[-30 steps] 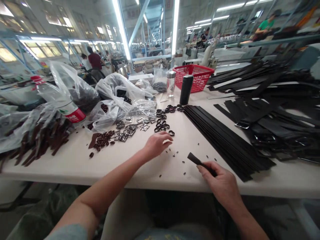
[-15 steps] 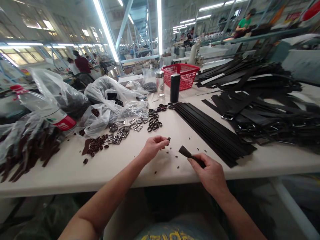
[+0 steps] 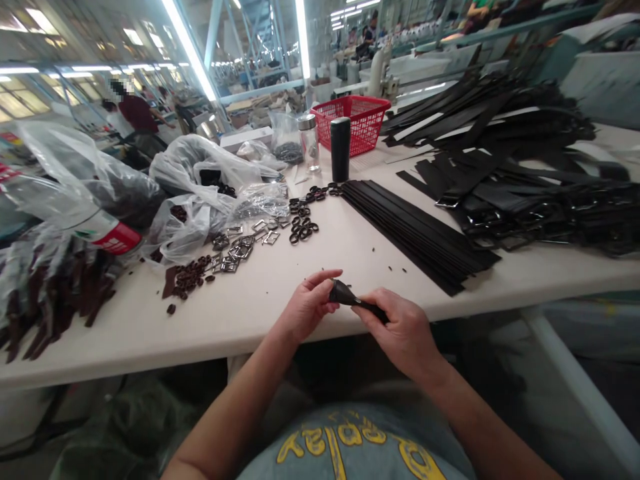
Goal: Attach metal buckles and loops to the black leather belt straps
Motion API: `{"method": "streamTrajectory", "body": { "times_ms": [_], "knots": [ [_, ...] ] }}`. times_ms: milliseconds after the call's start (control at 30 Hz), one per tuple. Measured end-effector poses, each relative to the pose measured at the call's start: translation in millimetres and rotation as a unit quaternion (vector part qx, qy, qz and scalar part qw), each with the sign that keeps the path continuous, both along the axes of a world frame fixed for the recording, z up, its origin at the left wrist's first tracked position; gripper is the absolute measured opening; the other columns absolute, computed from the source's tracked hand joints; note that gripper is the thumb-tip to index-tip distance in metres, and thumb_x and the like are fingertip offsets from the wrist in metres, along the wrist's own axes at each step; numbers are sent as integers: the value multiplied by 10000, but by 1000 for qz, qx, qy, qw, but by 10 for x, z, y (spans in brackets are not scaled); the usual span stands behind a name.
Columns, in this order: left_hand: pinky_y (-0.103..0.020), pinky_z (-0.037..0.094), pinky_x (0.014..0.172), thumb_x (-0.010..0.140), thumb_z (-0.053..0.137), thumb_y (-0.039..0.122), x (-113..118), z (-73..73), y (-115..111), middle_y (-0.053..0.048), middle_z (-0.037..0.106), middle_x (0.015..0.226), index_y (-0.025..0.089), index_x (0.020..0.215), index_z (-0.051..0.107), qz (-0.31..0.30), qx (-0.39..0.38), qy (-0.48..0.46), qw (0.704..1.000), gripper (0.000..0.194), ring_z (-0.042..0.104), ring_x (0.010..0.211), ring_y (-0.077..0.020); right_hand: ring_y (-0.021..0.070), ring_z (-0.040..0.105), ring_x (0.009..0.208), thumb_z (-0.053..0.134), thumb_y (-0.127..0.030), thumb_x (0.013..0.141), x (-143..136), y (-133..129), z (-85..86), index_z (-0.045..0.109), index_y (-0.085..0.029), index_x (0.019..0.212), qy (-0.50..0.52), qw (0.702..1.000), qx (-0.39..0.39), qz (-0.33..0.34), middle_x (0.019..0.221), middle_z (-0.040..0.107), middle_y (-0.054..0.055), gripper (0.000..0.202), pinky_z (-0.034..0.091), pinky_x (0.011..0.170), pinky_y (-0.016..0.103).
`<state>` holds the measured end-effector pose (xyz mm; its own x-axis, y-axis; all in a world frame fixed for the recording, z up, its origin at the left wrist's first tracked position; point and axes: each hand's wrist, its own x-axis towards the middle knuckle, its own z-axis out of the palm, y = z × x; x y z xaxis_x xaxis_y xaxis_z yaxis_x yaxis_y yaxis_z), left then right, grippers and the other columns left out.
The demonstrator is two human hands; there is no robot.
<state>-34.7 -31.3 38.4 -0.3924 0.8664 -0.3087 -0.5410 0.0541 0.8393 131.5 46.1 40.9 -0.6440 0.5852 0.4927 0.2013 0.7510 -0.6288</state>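
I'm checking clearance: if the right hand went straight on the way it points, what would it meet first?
Most likely the left hand, at the flared end of the dark strap that the right hand holds, though depth is hard to judge.

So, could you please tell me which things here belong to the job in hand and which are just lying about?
Probably in use: dark strip held by the right hand; black loops; stacked black strips.
Probably lying about: red basket; dark cylinder; red-labelled bottle.
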Motion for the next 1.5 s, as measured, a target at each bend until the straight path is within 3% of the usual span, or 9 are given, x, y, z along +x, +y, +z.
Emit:
{"method": "streamTrajectory", "body": {
  "times_ms": [300,400,500,600,733,867,1067,1300,1500],
  "knots": [
    [-186,385,471,542,894,498,1,-24,-82,9,600,662,160,681,661,-168,3,-119,978,433,510,521,-73,176,659,718,596,-210,906,107,-37,-22,642,-225,864,32,992,-57,112,775,692,12,64,499,671,280],
    [-191,395,499,617,844,534,122,-31,-90,-8,631,670,153,744,715,-108,-1,-71,992,422,523,541,-81,170,661,721,605,-210,916,125,-31,-71,630,-222,890,43,995,-37,86,788,689,7,39,498,685,278],
    [-233,490,691,787,705,564,309,-18,-116,-87,736,962,166,1015,753,-12,37,14,999,462,657,832,-164,161,660,707,620,-243,925,112,-25,-113,632,-223,912,42,998,-21,37,792,685,-1,27,492,671,270],
    [-346,466,984,834,683,505,465,2,-146,-113,711,1201,172,1194,704,-28,51,69,996,490,624,1143,-262,180,682,757,601,-265,938,64,-34,-154,625,-222,920,40,999,15,18,827,696,12,52,503,695,282],
    [-412,387,1117,890,628,447,480,28,-155,-92,691,1265,174,1235,683,-36,49,107,992,443,584,1235,-284,212,713,864,576,-308,936,26,-14,-208,624,-231,983,36,999,30,12,944,726,38,102,541,771,305],
    [-428,414,1092,920,561,466,340,63,-171,-98,716,1202,159,1168,718,-8,38,175,984,424,614,1181,-284,200,734,791,610,-398,892,86,62,-265,632,-243,1134,-29,994,-95,46,934,756,20,288,580,691,255],
    [-391,462,1016,906,580,464,273,42,-232,-117,705,1189,164,1204,697,-50,32,211,976,439,624,1132,-267,167,683,614,566,-449,895,158,83,-298,684,-217,859,-74,967,-226,91,715,726,-13,262,541,571,194],
    [-255,475,651,798,672,302,110,62,-263,-28,644,771,126,996,710,49,-4,265,963,268,577,678,-134,171,692,618,571,-471,889,164,233,-267,705,-228,901,-99,969,-200,109,697,716,-8,277,552,559,187],
    [-201,378,546,719,644,126,133,86,-243,62,535,641,167,1158,637,24,-28,316,948,442,454,564,-78,196,743,807,591,-430,897,-69,89,-252,635,-250,1161,-39,996,-31,80,969,758,27,322,602,699,252]
  ]
}}
